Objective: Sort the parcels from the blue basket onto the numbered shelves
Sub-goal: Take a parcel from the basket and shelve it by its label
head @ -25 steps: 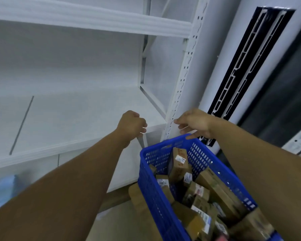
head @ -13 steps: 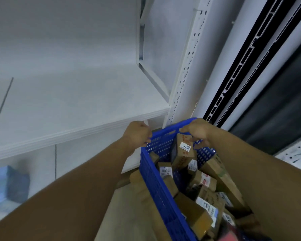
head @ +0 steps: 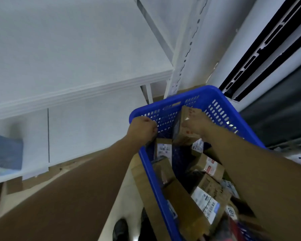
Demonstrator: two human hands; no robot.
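The blue basket stands at lower right, filled with several brown cardboard parcels bearing white labels. My right hand holds the tall upright parcel at the basket's far end, thumb on its front face and fingers over its top. My left hand is curled at the basket's near-left corner, its fingers hooked over the rim. Just below that hand lies a flat labelled parcel. The white shelf runs across the upper left, with nothing on the part in view.
A white perforated upright post stands just behind the basket. A blue box sits on the lower shelf at far left. Flattened cardboard lies beside the basket, and a black shoe shows on the floor. A dark slotted panel fills the right.
The view tilted down. Both hands dropped from beside the shelf edge to the basket; my right hand took hold of the upright parcel, my left hand settled on the rim.
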